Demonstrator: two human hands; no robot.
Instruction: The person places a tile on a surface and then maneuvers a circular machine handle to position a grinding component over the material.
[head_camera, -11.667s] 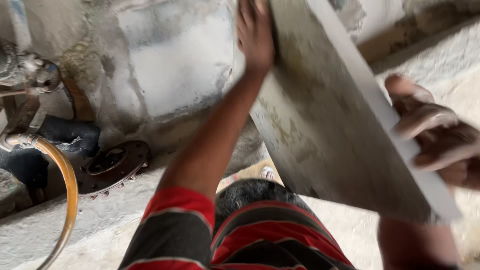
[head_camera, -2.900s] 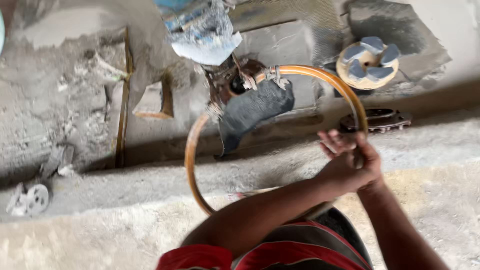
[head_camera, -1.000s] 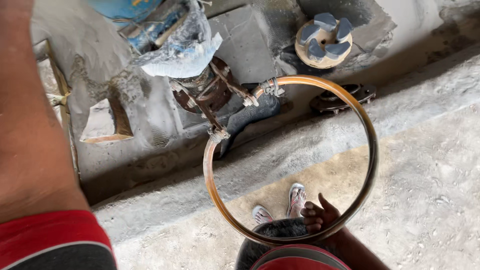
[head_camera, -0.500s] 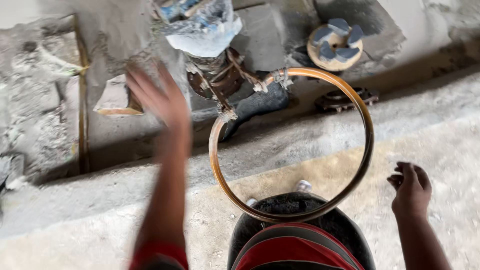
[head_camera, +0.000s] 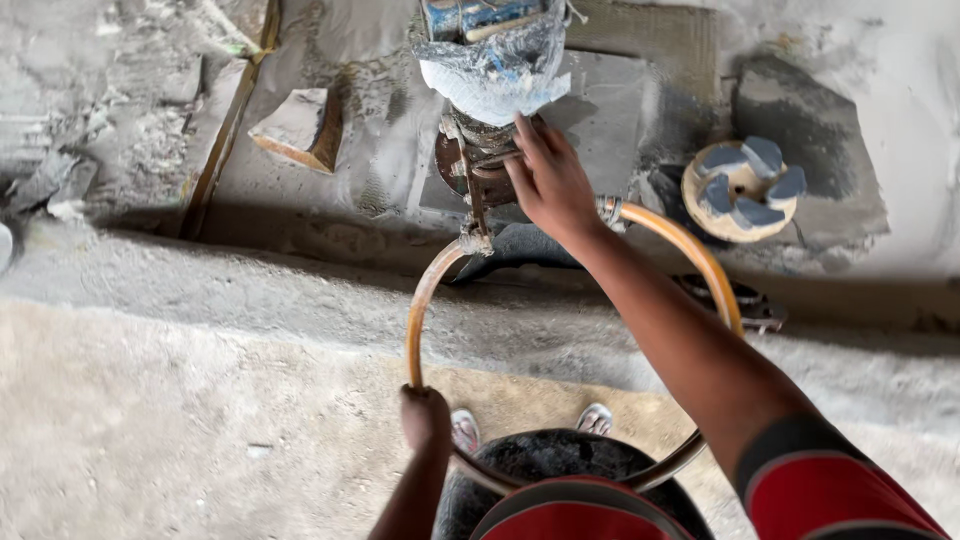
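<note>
Rust-orange metal hoop handle (head_camera: 420, 300), bent into a wide ring, is rising from the neck of a floor grinding machine (head_camera: 480, 160) and curving back toward the person's waist. The left hand (head_camera: 425, 418) is gripping the hoop low on its left arc, fingers wrapped shut around the tube. The right hand (head_camera: 548, 180) is reaching forward over the ring and resting on the machine's rusty neck, fingers spread and laid flat rather than clenched; whether the thumb is hooking under a part is hard to tell from this angle.

Handling notes: the hoop is looking stiff and rigid, coated in dust and rust, so likely rough rather than slippery. The machine body under its torn grey plastic wrap (head_camera: 495, 75) is appearing heavy and cast, probably not something that lifts easily by one hand; the ring is offering the natural hold, one hand on each side arc.

Surroundings: a round abrasive disc with blue-grey segments (head_camera: 742, 188) is lying on the slurry-caked floor to the right, apart from the machine. A wedge-shaped block (head_camera: 298, 128) is sitting to the left, near a long wooden strip (head_camera: 232, 110). A raised concrete ledge (head_camera: 200, 290) is running across between the machine and the person. Two sandalled feet (head_camera: 530, 425) are showing below the ring.
</note>
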